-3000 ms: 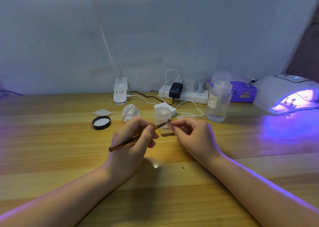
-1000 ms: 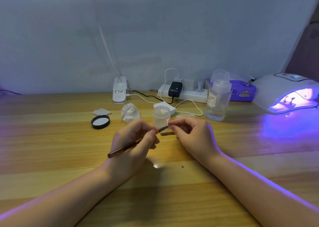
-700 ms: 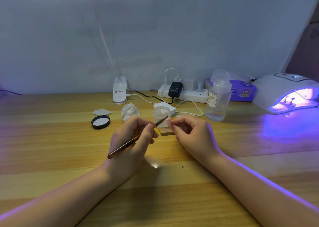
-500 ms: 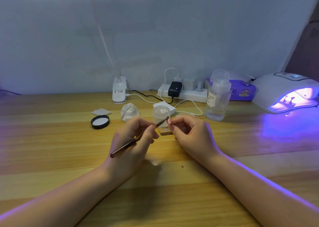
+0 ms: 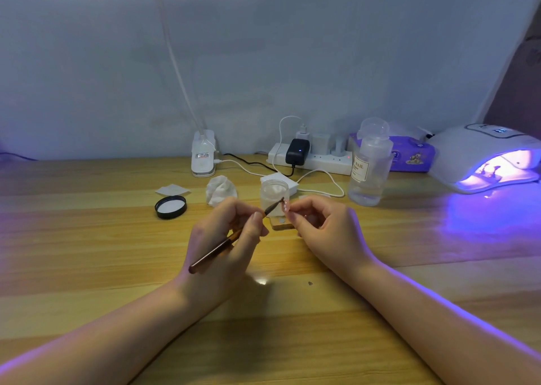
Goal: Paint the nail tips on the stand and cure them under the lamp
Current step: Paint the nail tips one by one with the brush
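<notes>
My left hand (image 5: 225, 244) grips a thin brown nail brush (image 5: 222, 245), its bristle end pointing up and right. The brush tip touches a small pale nail tip (image 5: 285, 206) that my right hand (image 5: 325, 229) pinches between thumb and forefinger. Just behind my hands lies a small wooden stand base (image 5: 281, 224) on the table, partly hidden. The white curing lamp (image 5: 486, 156) at the far right glows violet, and small items stand inside its opening.
A clear jar (image 5: 274, 192) stands behind the hands, its black lid (image 5: 170, 206) to the left. Crumpled tissue (image 5: 221, 190), a cotton pad (image 5: 172, 190), a clear pump bottle (image 5: 369, 168), a power strip (image 5: 310, 157) with cables and a desk lamp base (image 5: 203, 157) line the back.
The brush tip has made small strokes across the nail tip, lifting slightly and returning to it. Both hands stay in the same place above the table.
</notes>
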